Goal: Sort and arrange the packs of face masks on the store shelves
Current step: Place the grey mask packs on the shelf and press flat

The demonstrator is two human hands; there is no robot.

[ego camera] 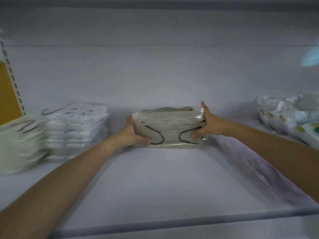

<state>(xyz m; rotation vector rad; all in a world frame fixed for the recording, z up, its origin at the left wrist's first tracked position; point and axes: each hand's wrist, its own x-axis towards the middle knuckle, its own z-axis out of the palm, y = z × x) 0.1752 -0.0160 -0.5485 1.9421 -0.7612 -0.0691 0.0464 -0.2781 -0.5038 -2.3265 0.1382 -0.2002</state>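
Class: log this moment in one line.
left hand grips grey mask stack | right hand grips it | stack central on shelf | white stacks left | loose packs right

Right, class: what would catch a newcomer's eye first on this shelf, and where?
The stack of grey mask packs with black ear loops, mid-shelf, gripped at its ends by the left hand and right hand. Then the stack of patterned white packs to its left and the loose heap of packs at far right.
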